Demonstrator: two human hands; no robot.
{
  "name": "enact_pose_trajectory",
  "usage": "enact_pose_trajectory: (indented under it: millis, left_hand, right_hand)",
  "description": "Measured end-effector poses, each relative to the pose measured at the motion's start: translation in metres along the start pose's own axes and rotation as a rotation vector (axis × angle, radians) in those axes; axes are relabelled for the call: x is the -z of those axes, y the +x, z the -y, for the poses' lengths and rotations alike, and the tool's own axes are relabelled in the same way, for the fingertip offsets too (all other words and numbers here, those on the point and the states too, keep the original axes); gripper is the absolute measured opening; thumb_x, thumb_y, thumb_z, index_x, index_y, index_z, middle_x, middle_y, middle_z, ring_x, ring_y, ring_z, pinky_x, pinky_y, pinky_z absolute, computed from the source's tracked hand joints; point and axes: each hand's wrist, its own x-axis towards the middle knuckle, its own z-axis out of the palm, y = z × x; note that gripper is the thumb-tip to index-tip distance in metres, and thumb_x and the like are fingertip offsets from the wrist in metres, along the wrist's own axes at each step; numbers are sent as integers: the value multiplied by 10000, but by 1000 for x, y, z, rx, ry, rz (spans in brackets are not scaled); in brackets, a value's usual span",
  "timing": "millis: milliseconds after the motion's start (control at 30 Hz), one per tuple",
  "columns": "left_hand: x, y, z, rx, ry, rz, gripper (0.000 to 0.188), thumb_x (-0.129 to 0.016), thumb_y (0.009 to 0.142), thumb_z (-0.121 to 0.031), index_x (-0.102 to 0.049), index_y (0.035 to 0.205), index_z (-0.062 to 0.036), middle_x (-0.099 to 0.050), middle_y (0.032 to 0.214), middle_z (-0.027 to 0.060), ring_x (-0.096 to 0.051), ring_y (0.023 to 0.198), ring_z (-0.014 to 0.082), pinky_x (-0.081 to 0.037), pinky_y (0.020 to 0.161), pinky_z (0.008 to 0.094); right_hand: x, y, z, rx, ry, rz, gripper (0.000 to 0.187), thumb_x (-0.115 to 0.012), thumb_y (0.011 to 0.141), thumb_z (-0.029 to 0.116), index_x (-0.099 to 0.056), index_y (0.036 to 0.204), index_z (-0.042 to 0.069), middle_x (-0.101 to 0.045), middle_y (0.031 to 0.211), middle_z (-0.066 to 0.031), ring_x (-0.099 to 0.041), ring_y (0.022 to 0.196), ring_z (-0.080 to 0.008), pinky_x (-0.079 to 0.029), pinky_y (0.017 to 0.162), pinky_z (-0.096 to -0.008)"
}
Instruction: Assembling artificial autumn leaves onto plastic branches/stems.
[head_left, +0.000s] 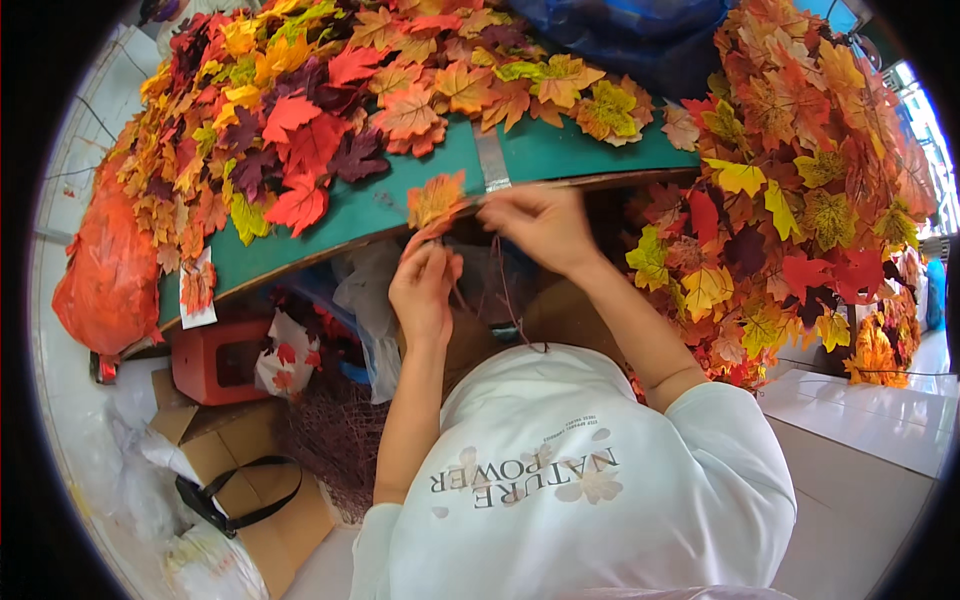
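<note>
Bright daylight seems to enter from the far right, where the opening (918, 112) is washed out and glare lies on the white glossy surface (865, 415). Beneath the green tabletop (455, 158) it turns dim — shadowed. The right hand (548, 228) is blurred; fisheye distortion bends edges toward a black rim.
</note>
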Motion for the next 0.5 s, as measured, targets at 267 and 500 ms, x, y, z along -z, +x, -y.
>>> enact_pose_trajectory:
  millis: [267,500]
  left_hand:
    - [44,-25,19,166,-85,111,138,-579,886,-108,-574,1000,-31,-606,845,33,-561,623,88,-424,525,198]
    - [55,-36,14,-301,562,131,118,-557,796,45,-634,886,37,-556,845,20,-536,824,100,-399,713,202]
  right_hand:
    - [132,97,11,433,-1125,-495,288,-556,733,20,-631,1010,49,-619,915,-118,-561,903,-303,-424,829,-391]
    - [99,132,-12,296,-309,-120,584,-664,707,0,-490,1256,91,-574,909,-71,-562,814,-216,-457,767,-303]
